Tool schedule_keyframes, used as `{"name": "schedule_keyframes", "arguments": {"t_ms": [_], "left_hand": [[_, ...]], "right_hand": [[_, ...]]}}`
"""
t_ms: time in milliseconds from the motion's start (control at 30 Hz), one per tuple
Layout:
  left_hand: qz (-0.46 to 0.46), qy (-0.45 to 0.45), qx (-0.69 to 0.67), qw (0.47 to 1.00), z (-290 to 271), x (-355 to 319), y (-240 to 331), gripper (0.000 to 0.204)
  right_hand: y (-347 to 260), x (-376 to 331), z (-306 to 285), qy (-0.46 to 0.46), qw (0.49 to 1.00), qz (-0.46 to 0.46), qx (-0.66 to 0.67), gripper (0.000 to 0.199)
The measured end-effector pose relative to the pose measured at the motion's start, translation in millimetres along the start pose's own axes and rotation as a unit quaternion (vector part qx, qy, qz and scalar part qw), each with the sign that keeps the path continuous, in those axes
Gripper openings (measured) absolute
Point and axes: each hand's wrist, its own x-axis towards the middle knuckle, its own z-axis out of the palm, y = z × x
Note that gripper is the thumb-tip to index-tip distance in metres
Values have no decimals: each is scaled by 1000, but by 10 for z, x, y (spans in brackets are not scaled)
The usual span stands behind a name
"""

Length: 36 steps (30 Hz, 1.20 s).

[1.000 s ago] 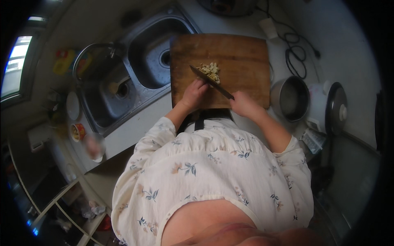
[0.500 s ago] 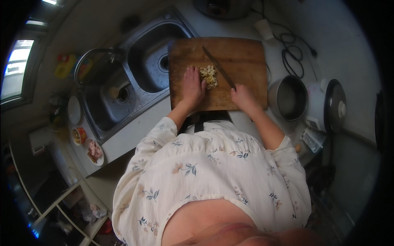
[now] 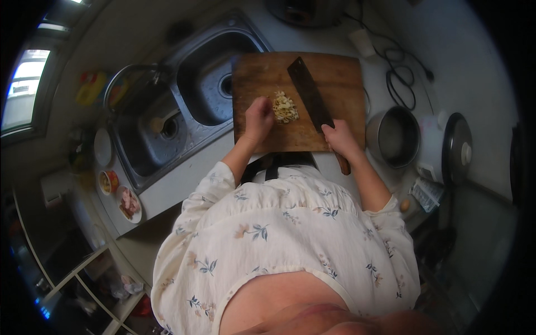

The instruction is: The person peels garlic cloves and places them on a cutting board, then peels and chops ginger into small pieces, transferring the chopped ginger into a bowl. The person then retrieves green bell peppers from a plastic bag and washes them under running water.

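A wooden cutting board [image 3: 262, 72] lies on the counter, its left side reaching the sink. On its middle is a small heap of chopped pale yellow-white pieces, like garlic [image 3: 286, 107]. My left hand [image 3: 259, 118] is curled into a fist at the heap's left edge; whatever its fingers hold, if anything, is hidden. To the right of the heap, my right hand [image 3: 341, 138] grips a cleaver [image 3: 310, 92]. The broad dark blade points away and to the left, its flat side showing, and the wooden handle's end juts out below the hand.
At the left is a double-basin sink [image 3: 187, 120] with a curved faucet [image 3: 111, 84]. A plate of pink meat [image 3: 129, 204] and a small tub [image 3: 108, 182] stand near it. On the right are a metal pot [image 3: 393, 137], a dark-rimmed lid [image 3: 459, 148] and a coiled cord [image 3: 399, 75].
My left hand has gone from flat with fingers stretched out to a fist. The cleaver has turned from edge-on to showing its broad side, and my right hand sits slightly lower and to the right.
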Motion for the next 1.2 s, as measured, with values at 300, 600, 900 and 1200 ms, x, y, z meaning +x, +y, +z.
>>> {"name": "schedule_keyframes", "arguments": {"t_ms": [300, 600, 900, 1200], "left_hand": [[132, 35, 68, 988, 60, 13, 95, 19], [21, 13, -23, 999, -45, 23, 126, 33], [278, -164, 281, 904, 161, -112, 643, 65], [96, -156, 310, 933, -137, 64, 148, 69]], "right_hand": [[65, -36, -9, 203, 957, -96, -182, 28], [354, 67, -34, 278, 877, -196, -340, 45], [50, -312, 181, 171, 885, -303, -310, 46], [173, -695, -105, 207, 924, -175, -269, 36]]}}
